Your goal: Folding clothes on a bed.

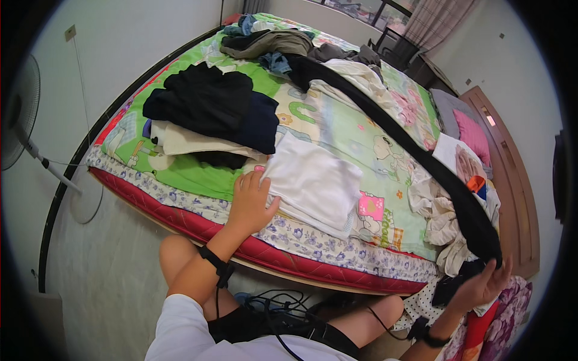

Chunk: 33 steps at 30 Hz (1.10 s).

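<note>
My right hand (485, 284) grips one end of a long black garment (406, 140), which stretches diagonally over the bed to the pile at its far side. The palm of my left hand (253, 203) faces down by the bed's near edge, at the corner of a folded white cloth (316, 176), with its fingers apart. Beyond that hand, to the left, lies a stack of folded clothes: a black garment (207, 99) on top, dark blue ones (262, 117) under it, and a cream one (194, 142) lower down.
Loose clothes (280, 43) lie along the bed's far side, and crumpled pale clothes (445, 221) at the right near a pink pillow (472, 131) and the wooden headboard (510, 180). A standing fan (20, 113) is at the left. Cables (271, 307) run across my lap.
</note>
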### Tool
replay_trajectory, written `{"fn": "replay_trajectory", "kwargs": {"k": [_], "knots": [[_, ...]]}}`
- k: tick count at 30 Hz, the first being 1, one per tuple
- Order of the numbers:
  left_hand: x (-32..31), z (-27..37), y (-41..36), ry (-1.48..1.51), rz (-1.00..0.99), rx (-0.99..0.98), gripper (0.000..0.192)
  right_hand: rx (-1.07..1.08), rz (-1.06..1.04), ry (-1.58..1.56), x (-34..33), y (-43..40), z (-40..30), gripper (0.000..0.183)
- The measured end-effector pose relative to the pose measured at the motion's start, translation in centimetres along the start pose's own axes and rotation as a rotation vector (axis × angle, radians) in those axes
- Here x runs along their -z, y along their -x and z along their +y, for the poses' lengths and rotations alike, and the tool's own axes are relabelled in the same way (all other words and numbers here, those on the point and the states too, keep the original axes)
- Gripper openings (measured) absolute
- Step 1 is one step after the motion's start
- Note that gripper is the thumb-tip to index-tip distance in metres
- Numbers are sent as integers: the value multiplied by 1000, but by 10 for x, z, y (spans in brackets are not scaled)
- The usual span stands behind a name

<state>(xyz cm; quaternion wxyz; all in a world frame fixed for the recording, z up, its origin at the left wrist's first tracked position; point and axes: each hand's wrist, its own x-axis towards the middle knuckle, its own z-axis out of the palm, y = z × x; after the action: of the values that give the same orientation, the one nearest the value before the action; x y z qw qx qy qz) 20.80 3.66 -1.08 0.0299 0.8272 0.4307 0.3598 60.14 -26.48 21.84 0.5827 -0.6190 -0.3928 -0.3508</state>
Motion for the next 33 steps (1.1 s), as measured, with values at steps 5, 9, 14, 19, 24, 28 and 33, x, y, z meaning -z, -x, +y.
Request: {"fn": "replay_trajectory", "kwargs": {"k": [5,9,14,19,24,28,33], "knots": [[4,4,-4,-26,-22,0,50,-112,-277,-121,23,84,36,32],[-2,4,2,-20,28,-25,47,-716,-1095,-280,-94,58,34,47],[4,-2,-3,-15,0,5,46,-787,-716,-481,-296,52,80,34],[1,-4,-8,17,-39,44,49,-406,-1019,-188,-448,89,104,47],[5,-2,-14,46,-50,46,51,-284,-1630,287,-520,116,73,92],[5,-8,-8,38,-45,56,51,390,-1410,246,-479,122,-2,44],[-1,0,-6,13,27,21,49,-96,-881,-148,-271,-6,79,38]]}}
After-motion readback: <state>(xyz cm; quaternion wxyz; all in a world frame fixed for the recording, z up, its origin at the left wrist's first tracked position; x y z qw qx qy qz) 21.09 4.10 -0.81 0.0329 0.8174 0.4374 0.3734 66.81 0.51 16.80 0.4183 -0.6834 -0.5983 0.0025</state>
